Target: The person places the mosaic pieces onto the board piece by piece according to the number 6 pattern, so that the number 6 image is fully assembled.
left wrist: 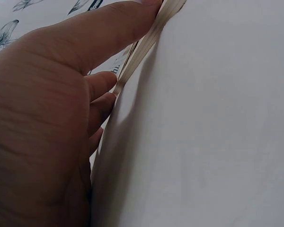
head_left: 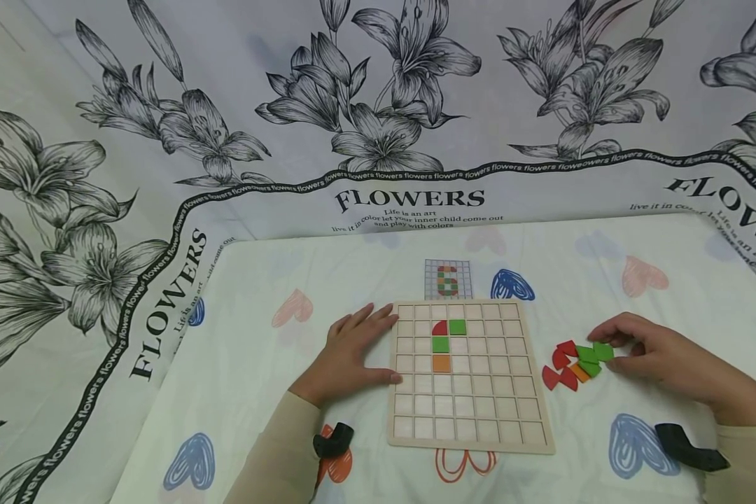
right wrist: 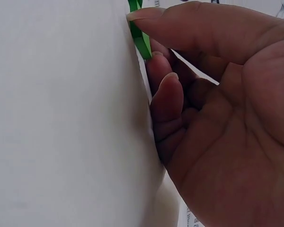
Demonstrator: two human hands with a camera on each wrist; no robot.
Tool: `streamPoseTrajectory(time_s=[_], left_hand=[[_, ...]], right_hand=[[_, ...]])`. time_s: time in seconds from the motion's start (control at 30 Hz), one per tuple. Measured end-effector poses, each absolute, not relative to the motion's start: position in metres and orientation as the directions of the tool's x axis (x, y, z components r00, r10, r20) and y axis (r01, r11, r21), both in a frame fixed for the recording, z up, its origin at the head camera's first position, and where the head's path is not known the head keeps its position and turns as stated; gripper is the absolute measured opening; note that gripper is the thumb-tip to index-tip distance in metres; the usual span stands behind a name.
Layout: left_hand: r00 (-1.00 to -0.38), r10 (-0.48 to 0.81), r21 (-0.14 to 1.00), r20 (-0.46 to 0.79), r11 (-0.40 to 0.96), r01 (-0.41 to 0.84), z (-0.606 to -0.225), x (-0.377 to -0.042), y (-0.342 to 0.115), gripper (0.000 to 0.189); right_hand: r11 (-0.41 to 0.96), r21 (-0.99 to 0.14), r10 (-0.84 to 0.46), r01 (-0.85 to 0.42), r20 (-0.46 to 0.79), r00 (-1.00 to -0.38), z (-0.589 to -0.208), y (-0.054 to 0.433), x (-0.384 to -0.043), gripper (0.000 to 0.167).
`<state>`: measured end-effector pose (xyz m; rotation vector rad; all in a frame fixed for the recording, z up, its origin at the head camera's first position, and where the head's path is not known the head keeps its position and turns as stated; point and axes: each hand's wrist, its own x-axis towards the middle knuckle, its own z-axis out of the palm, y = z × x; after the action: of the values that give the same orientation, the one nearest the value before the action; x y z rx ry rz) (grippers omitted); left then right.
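Note:
A wooden grid board [head_left: 494, 404] lies on the table; in it sit a red quarter-round tile [head_left: 440, 328], a green square tile [head_left: 458, 327], another green tile below the red one and an orange tile [head_left: 441, 362]. My left hand [head_left: 351, 358] rests along the board's left side, fingers extended, thumb and fingertips touching its edge [left wrist: 149, 45]. To the right of the board, my right hand [head_left: 668, 365] pinches a green tile [head_left: 603, 351] between thumb and index finger at the border of a small heap of red, green and orange tiles [head_left: 568, 379].
Just behind the board lies a small gridded card [head_left: 449, 280] with a coloured figure 6. The white table cloth [head_left: 327, 266] carries printed hearts. A flower-printed curtain [head_left: 409, 126] stands behind and to the left.

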<state>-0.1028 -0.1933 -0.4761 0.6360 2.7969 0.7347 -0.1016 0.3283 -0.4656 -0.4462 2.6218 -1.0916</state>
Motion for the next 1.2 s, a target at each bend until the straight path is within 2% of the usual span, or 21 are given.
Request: streamPoseTrajectory(time_s=[0.57,1.2], left_hand=[[-0.892,0.448,0.496,-0.058,0.789,0.363,-0.4747,-0.1034,-0.1923,0.101],[-0.891,0.449,0.495,-0.061,0.789,0.364,-0.4757,-0.1031,-0.1929,0.101]], right_hand=[[0.719,-0.684,-0.333,-0.127,-0.178,-0.926,-0.4603,0.3293,-0.1049,0.034],[0.700,-0.705,-0.286,-0.119,-0.125,-0.950,-0.4624,0.3281,-0.1035,0.022]])
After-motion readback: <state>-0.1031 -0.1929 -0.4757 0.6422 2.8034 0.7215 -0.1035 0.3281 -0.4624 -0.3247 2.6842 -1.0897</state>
